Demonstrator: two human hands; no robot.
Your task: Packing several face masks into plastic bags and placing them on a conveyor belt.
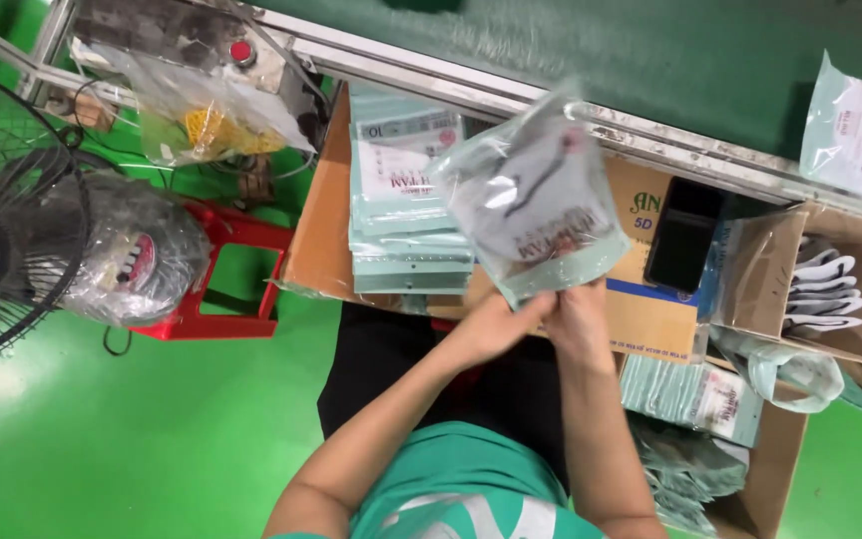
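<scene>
A clear plastic pouch (536, 195) with pale green edges and a grey-white face mask inside is held up over a flattened cardboard sheet (316, 230). My left hand (499, 321) and my right hand (576, 317) both pinch its bottom edge, close together. Just left of the pouch lies a stack of filled pouches (406, 200) on the cardboard. The held pouch is blurred, so its seal is unclear.
A green conveyor belt (650, 60) runs along the top with one pouch (860, 125) on it. A box of white masks (830, 289) and a black phone (680, 235) sit right. Empty pouches (695, 394) fill a carton below. A fan (2, 220) and red stool (221, 269) stand left.
</scene>
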